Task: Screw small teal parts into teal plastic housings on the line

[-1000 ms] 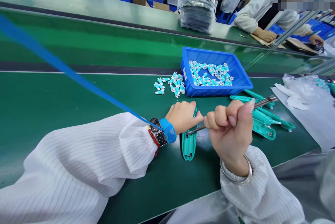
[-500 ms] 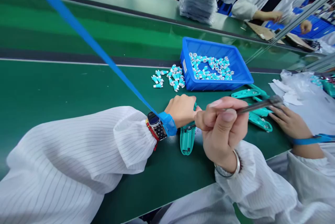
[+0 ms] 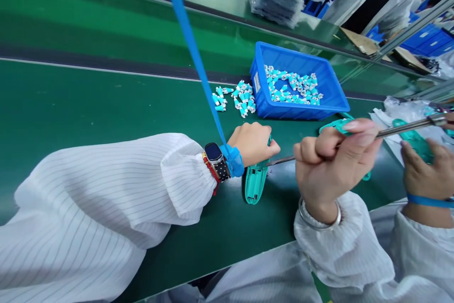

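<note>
Left hand [image 3: 252, 144]: clamped down on the teal plastic casing [image 3: 255, 185], right under the palm!
Right hand [image 3: 331, 166]: tight fist around the screwdriver [image 3: 404, 128], tip just at the casing.
Beyond the left hand: blue tray [image 3: 301, 113], small teal parts [image 3: 292, 85] inside.

Housing [image 3: 254, 185] apparently half-hidden under left hand [image 3: 252, 143]

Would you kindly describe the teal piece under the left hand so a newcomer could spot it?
On the green workbench, start at the blue bin and come nearer. The teal plastic housing lies under the left hand, with the screwdriver's tip reaching it, unlike the teal pieces further right.
</note>
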The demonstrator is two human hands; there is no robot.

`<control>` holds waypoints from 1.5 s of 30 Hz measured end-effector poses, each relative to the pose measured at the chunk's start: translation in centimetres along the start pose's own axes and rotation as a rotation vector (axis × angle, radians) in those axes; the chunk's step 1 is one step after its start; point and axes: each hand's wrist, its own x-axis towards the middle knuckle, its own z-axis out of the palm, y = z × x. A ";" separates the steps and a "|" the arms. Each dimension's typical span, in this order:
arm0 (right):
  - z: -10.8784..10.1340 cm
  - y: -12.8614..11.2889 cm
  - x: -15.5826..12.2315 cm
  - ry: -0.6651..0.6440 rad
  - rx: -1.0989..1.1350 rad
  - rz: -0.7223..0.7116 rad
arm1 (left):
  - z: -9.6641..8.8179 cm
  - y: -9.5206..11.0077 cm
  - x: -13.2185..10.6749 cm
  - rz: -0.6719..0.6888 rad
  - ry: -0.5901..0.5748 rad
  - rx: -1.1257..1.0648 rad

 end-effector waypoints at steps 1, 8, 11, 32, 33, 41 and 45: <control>0.0 -0.1 0.1 0.086 0.043 -0.062 | 0.1 0.0 0.0 0.005 0.012 0.003; 0.7 -0.1 -0.1 0.189 0.177 -0.117 | 0.3 0.0 0.0 0.015 0.016 0.006; 0.7 0.0 -0.1 0.164 0.212 -0.120 | 0.3 -0.1 0.0 0.023 0.019 0.002; 1.5 0.4 -1.3 0.260 0.093 -0.227 | -0.3 0.2 0.1 -0.021 -0.004 -0.062; 1.3 0.1 -1.4 0.277 0.094 -0.215 | -0.2 0.1 0.1 -0.021 0.019 -0.065; 2.1 -0.6 -3.7 0.107 0.164 -0.229 | -0.3 -0.9 0.5 -0.056 0.116 -0.054; 2.4 -0.4 -3.9 0.048 0.285 -0.227 | -0.2 -0.9 0.4 -0.042 0.139 -0.054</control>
